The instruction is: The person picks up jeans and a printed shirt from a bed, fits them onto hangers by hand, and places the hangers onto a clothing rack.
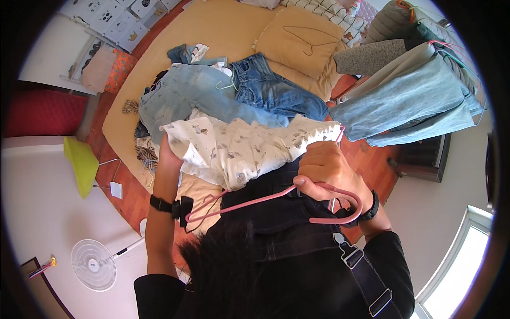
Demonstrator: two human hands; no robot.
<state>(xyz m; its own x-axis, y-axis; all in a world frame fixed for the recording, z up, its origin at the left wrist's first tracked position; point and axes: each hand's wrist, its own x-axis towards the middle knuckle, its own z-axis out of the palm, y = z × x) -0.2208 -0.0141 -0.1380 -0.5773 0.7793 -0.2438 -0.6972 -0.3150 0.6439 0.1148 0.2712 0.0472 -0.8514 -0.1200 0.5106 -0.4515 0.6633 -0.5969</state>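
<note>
My right hand [323, 169] is closed around a pink wire hanger [255, 200], near its curved hook. The hanger's hook points down and its long bar runs left across my front. A white garment [235, 149] with small grey and brown prints is stretched out before me, its right end gathered at a pink loop beside my right hand. My left hand [171, 153] is at the garment's left end, with its fingers hidden by the cloth. Just beyond lie light blue jeans [191, 85] and darker blue jeans [267, 85], with a pale green hanger [227, 85] between them.
Under the clothes spreads a bed with a yellow sheet [135, 95]. A bare wire hanger [310, 38] lies on a yellow pillow [275, 36]. On the right hang more jeans [410, 95]. A white fan [94, 265] and a green lampshade [81, 167] stand at left.
</note>
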